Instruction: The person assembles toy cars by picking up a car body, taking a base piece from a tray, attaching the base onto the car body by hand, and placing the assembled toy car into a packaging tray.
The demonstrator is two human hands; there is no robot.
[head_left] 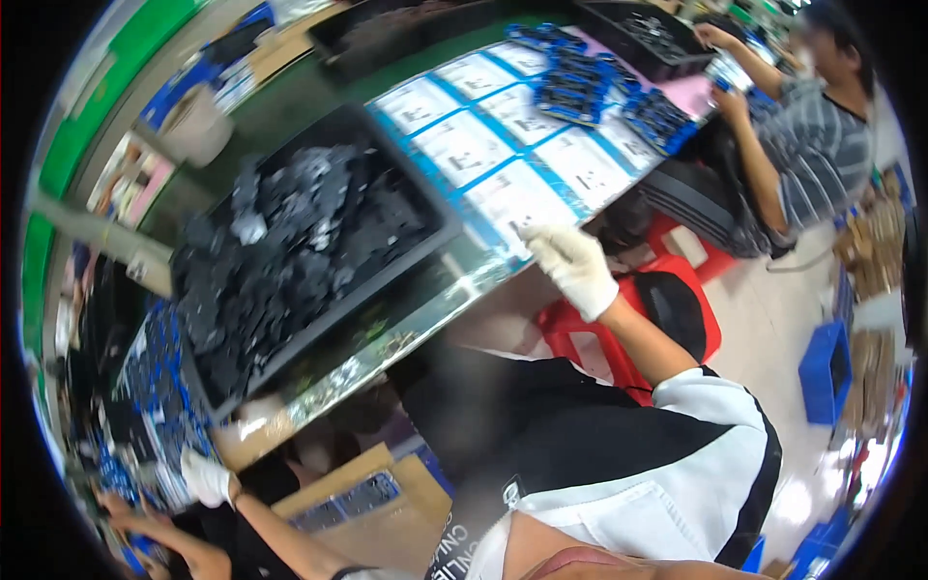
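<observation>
My right hand [577,274], in a white glove, is at the table's front edge, beside the nearest of several white rectangular panels [510,201] laid in rows with blue borders. Its fingers are drawn together; whatever lies between them is too small to make out. My left hand [207,478], also white-gloved, reaches out at the lower left, next to a stack of blue boards [159,377]. Its fingers are blurred and small, so their grip is unclear. Between my hands stands a black tray [440,208] heaped with dark thin pieces [280,246].
More blue boards [570,87] lie on the panels' far right corner. A person [822,145] works at the right beside another black tray [667,63]. Another person's arm [164,532] shows at the lower left. A red stool [696,309] and cardboard box [425,493] sit below the table.
</observation>
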